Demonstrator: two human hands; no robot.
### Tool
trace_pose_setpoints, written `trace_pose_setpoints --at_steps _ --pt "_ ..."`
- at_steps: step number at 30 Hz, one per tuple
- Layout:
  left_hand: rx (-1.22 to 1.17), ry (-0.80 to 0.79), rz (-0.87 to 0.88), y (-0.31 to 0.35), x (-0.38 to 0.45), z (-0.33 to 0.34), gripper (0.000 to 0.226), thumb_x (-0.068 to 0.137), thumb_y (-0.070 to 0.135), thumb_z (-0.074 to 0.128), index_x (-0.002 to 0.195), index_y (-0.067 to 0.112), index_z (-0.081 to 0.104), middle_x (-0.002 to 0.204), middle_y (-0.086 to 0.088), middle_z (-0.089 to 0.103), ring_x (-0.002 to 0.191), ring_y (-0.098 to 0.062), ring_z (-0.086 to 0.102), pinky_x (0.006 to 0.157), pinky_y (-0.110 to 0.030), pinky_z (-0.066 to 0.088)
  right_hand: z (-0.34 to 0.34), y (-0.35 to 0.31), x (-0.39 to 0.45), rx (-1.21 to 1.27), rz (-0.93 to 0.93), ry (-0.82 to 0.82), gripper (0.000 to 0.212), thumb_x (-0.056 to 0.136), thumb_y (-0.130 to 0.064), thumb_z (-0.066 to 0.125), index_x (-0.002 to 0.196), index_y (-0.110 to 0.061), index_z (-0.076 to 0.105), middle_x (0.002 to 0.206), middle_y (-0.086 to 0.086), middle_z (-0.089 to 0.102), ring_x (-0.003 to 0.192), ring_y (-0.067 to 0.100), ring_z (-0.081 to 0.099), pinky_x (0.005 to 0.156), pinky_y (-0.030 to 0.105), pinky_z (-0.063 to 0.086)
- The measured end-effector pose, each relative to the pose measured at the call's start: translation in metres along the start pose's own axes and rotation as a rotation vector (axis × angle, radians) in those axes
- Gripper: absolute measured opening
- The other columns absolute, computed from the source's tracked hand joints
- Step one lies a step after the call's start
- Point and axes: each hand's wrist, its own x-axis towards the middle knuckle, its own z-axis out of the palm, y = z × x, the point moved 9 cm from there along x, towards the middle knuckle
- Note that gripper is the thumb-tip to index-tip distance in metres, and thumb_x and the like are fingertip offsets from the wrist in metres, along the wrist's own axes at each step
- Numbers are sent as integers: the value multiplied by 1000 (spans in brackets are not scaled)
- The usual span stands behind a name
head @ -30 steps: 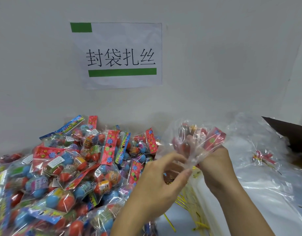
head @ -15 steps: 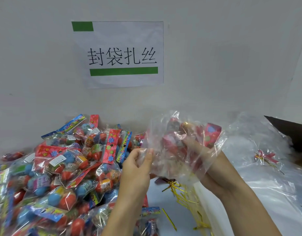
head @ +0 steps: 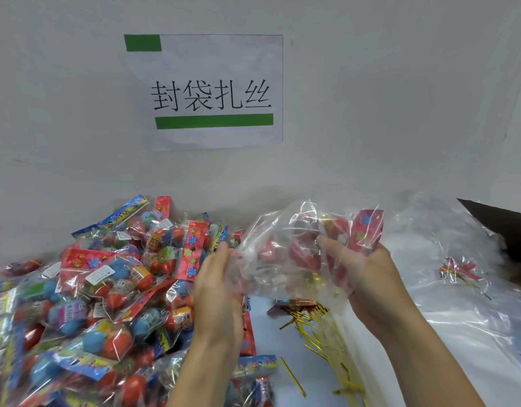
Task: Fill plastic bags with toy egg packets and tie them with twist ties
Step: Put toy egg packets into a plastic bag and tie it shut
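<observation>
I hold a clear plastic bag (head: 285, 230) in front of me, above the table. Inside it lies a toy egg packet (head: 366, 230) with a red flowered header card and red eggs. My right hand (head: 362, 274) is inside the bag's mouth and grips the packet. My left hand (head: 221, 280) pinches the bag's left edge between thumb and fingers. A big heap of toy egg packets (head: 112, 289) fills the table's left side. Gold twist ties (head: 315, 327) lie loose below the bag.
A pile of clear plastic bags (head: 459, 304) lies on the right, with one tied packet bundle (head: 459, 270) on it. A dark cardboard flap (head: 503, 227) juts in at the far right. A paper sign (head: 209, 92) hangs on the white wall behind.
The bag has been spread open and raised a little. My left hand slid from its middle to its left edge. My right hand pushed the packet deeper inside.
</observation>
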Motion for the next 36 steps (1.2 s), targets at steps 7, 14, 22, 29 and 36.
trace_pose_setpoints --at_steps 7,14,22,29,36 --pt "117 -135 -215 -17 0 -1 37 95 32 57 95 0 76 104 -23 72 88 -29 64 85 -42 52 -10 2 4 20 39 18 39 77 -15 75 115 -10 70 102 6 77 94 24 75 72 33 57" --pt "171 -180 -163 -11 2 -1 30 77 30 70 87 3 78 95 -13 67 75 -22 55 67 -28 49 -24 5 6 7 59 115 27 83 -13 75 110 -16 74 109 8 76 98 24 74 86 42 55" --pt "223 324 234 19 -1 -32 15 97 15 61 86 23 67 74 10 73 72 0 68 69 -18 51 -37 2 4 -37 19 244 23 88 -7 71 110 -13 72 83 -1 71 69 12 65 66 28 49" --pt "367 268 230 20 0 -27 12 98 14 61 100 26 64 99 -2 66 81 -14 61 63 -24 49 -36 0 3 16 28 220 18 92 -8 67 109 -15 71 86 1 69 73 14 65 67 28 52" --pt "878 143 639 58 -24 16 32 98 21 58 130 24 61 132 12 55 127 -1 46 111 -32 39 -11 0 1 50 69 25 17 91 -7 66 105 -13 75 88 0 76 74 13 73 58 21 55"
